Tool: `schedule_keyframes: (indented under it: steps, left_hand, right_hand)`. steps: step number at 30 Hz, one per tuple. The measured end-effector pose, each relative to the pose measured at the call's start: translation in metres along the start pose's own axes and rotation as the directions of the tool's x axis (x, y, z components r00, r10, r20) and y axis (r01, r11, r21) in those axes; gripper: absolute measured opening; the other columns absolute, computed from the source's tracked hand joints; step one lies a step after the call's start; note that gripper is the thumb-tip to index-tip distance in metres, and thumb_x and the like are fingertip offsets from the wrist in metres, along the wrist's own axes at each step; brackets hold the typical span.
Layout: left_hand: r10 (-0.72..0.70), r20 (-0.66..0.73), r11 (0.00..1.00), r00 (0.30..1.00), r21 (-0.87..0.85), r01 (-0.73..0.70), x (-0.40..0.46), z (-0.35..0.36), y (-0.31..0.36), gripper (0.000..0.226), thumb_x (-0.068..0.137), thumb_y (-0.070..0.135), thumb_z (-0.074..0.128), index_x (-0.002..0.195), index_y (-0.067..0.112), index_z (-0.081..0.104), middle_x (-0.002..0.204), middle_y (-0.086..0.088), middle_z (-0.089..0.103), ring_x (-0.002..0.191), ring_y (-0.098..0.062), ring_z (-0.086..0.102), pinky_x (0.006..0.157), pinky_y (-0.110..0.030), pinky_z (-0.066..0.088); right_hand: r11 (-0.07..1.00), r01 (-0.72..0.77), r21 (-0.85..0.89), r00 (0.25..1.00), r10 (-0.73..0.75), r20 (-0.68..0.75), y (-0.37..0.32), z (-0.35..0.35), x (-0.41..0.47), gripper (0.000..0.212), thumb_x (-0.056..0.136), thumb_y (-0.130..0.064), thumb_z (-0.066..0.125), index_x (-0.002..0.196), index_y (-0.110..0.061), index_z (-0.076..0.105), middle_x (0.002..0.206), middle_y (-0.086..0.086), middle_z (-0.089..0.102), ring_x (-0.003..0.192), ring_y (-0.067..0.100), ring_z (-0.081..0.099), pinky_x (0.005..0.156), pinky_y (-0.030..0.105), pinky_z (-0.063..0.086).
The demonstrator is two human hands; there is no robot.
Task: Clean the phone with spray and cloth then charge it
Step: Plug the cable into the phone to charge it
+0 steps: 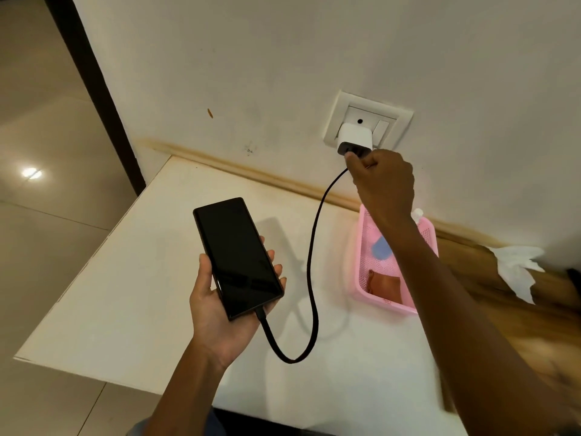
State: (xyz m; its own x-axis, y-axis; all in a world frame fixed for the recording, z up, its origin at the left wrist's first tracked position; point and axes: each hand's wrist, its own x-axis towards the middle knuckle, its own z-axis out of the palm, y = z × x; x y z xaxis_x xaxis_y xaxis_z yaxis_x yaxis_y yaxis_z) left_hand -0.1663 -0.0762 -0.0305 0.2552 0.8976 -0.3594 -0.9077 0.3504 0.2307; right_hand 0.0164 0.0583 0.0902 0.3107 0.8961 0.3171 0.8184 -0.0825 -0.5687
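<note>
Table [132, 309], white: under both hands
Pink basket [364, 287]: below the right forearm, holding a brown item and a blue item; identity unclear
Phone [239, 256], screen dark: lying in the left hand [220, 309], fingers curled round its edges
Black cable [312, 247]: already seated in the phone's lower end, looping up to the right hand [382, 184]
White adapter [355, 140] in wall socket [367, 121]: right fingers pinch the cable plug at its underside
Status: cleaning apparently done; charging connection nearly made, switch state unclear
</note>
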Motion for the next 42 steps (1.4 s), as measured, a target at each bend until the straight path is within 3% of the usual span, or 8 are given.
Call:
schedule_keyframes:
  steps: [6, 15, 21, 27, 31, 36, 40, 42]
  left_hand:
    - [-0.011, 0.021, 1.000, 1.000, 0.023, 0.011, 0.000, -0.001, -0.002, 0.068, 0.089, 0.066, 0.038, 0.128, 0.015, 0.060, 0.122, -0.011, 0.064, 0.105, -0.029, 0.061, 0.095, -0.043, 0.050]
    - [-0.045, 0.038, 0.999, 0.998, 0.022, 0.044, 0.002, 0.001, -0.008, 0.070, 0.089, 0.065, 0.039, 0.131, 0.013, 0.057, 0.120, -0.013, 0.062, 0.102, -0.030, 0.061, 0.092, -0.043, 0.052]
    - [-0.064, 0.050, 0.996, 0.997, 0.063, 0.060, 0.001, 0.005, -0.015, 0.070, 0.089, 0.066, 0.038, 0.132, 0.014, 0.056, 0.122, -0.014, 0.062, 0.102, -0.030, 0.062, 0.092, -0.044, 0.052]
    - [-0.059, 0.049, 0.996, 0.997, 0.075, 0.055, 0.001, 0.004, -0.015, 0.069, 0.088, 0.066, 0.039, 0.130, 0.015, 0.058, 0.123, -0.013, 0.062, 0.103, -0.029, 0.062, 0.095, -0.044, 0.050]
    - [-0.055, 0.045, 0.996, 0.997, 0.075, 0.051, 0.003, 0.004, -0.013, 0.070, 0.088, 0.066, 0.039, 0.133, 0.015, 0.056, 0.122, -0.013, 0.061, 0.104, -0.030, 0.062, 0.094, -0.044, 0.050]
    - [-0.064, 0.044, 0.993, 0.997, 0.100, 0.059, 0.004, 0.002, -0.015, 0.071, 0.087, 0.067, 0.039, 0.135, 0.015, 0.054, 0.126, -0.013, 0.060, 0.105, -0.030, 0.062, 0.097, -0.044, 0.049]
    - [-0.061, 0.046, 0.993, 0.997, 0.099, 0.056, 0.004, 0.003, -0.016, 0.070, 0.087, 0.066, 0.040, 0.132, 0.015, 0.057, 0.123, -0.012, 0.062, 0.105, -0.029, 0.062, 0.098, -0.045, 0.048]
    - [-0.062, 0.044, 0.993, 0.997, 0.101, 0.058, 0.004, 0.003, -0.016, 0.070, 0.087, 0.066, 0.040, 0.131, 0.014, 0.058, 0.122, -0.012, 0.063, 0.104, -0.029, 0.062, 0.098, -0.045, 0.047]
  right_hand:
    - [0.999, -0.032, 0.010, 0.997, 0.031, 0.068, -0.004, 0.008, 0.008, 0.031, 0.088, -0.023, 0.052, 0.078, 0.003, 0.065, 0.084, 0.017, 0.069, 0.074, 0.034, 0.066, 0.072, 0.043, 0.056]
    - [0.985, 0.054, -0.163, 0.995, -0.040, 0.086, -0.009, 0.013, 0.012, 0.024, 0.095, -0.017, 0.043, 0.090, -0.001, 0.060, 0.095, 0.019, 0.066, 0.085, 0.032, 0.064, 0.075, 0.033, 0.051]
    - [0.997, 0.008, -0.074, 0.995, -0.001, 0.099, -0.009, 0.012, 0.015, 0.014, 0.093, -0.014, 0.044, 0.081, -0.008, 0.048, 0.098, 0.020, 0.066, 0.087, 0.035, 0.065, 0.079, 0.040, 0.054]
    - [0.997, 0.012, -0.079, 0.997, -0.006, 0.078, -0.007, 0.014, 0.012, 0.017, 0.095, -0.016, 0.044, 0.088, -0.007, 0.056, 0.099, 0.019, 0.066, 0.089, 0.032, 0.064, 0.077, 0.034, 0.053]
    - [0.988, 0.021, -0.153, 0.999, -0.017, 0.028, -0.005, 0.016, 0.010, 0.025, 0.096, -0.020, 0.044, 0.100, -0.002, 0.060, 0.099, 0.014, 0.065, 0.088, 0.026, 0.061, 0.065, 0.027, 0.041]
    - [0.996, 0.014, -0.085, 0.999, -0.010, 0.043, 0.006, 0.016, 0.008, 0.030, 0.095, -0.032, 0.043, 0.087, -0.009, 0.059, 0.088, 0.009, 0.065, 0.078, 0.024, 0.060, 0.068, 0.032, 0.048]
    - [0.998, 0.058, 0.036, 0.990, -0.053, -0.128, 0.025, 0.011, -0.003, 0.027, 0.096, -0.024, 0.044, 0.087, -0.005, 0.061, 0.076, 0.006, 0.061, 0.068, 0.015, 0.054, 0.059, 0.022, 0.039]
    - [0.994, 0.105, -0.024, 0.972, -0.108, -0.210, 0.035, 0.010, -0.007, 0.017, 0.092, -0.014, 0.048, 0.096, -0.006, 0.062, 0.091, 0.007, 0.065, 0.080, 0.016, 0.057, 0.067, 0.020, 0.040]
